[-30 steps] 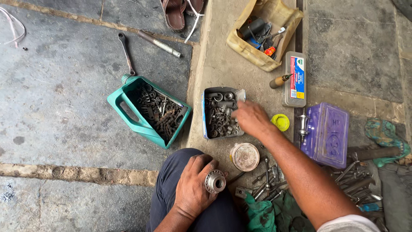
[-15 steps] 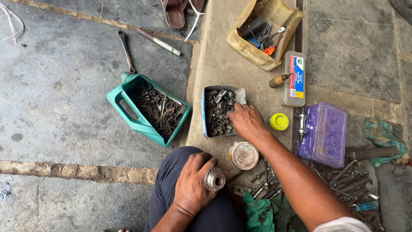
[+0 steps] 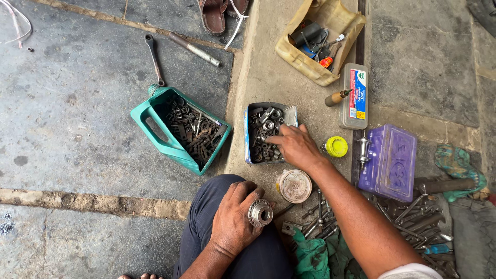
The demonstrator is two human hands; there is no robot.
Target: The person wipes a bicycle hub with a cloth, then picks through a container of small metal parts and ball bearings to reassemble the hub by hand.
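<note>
My right hand (image 3: 295, 147) is over the small tin (image 3: 264, 133) of nuts. Its fingers (image 3: 276, 139) are stretched out and close together, with the tips down among the nuts. I cannot tell if they pinch one yet. The tin is right under those tips, and its bent lid sticks up just past them.

My left hand (image 3: 235, 219) rests on my knee. Its fingers (image 3: 247, 192) curl around a round metal hub (image 3: 260, 213), and the thumb side presses it so it stays put. The hub sits at the end of those fingers, near the round can (image 3: 294, 186).

What could go wrong, I think: the tin is light and full. If my right fingers dig too hard or pull sideways, it could tip and the nuts would roll over the stone. The sharp lid edge could scratch a finger too. A small nut could slip from oily tips and get lost in the pile of tools (image 3: 413, 217) beside my right arm.

The hub is only held on my knee. If my left fingers loosen while I look at the tin, it may roll off and hit the ground.

Farther out from my right fingers are a yellow cap (image 3: 337, 146) and the green jug (image 3: 178, 132) of old chain bits.
</note>
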